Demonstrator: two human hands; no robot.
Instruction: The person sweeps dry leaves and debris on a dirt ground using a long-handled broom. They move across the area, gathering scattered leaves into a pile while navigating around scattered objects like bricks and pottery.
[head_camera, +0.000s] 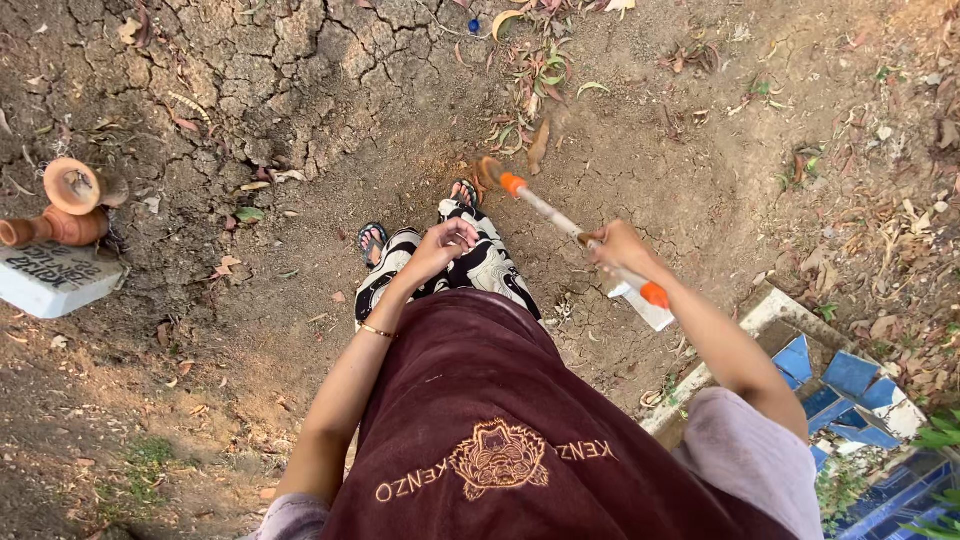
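Start at the left of the scene: a clay pot (62, 205) lies tipped on a pale stone block (55, 278), well apart from you, so it is in little danger unless your sweep swings wide that way. Your left hand (447, 243) hangs in front of your waist with the elbow bent and the fingers curled loosely inward, holding nothing that shows; it gives the broom no support, so all control rests on one side, and a snag could twist the handle out of line. The broom (560, 218) runs from your right hand down and leftward to its blurred head on the dry soil just beyond your sandalled feet (372, 240), so a short stroke could well strike your toes or throw dust over them. Your right hand (615, 248) is closed round the pale shaft between its two orange bands, the forearm stretched forward from the near right. The tiled ledge (850, 378) sits just beside that elbow, and pulling back might knock against it.
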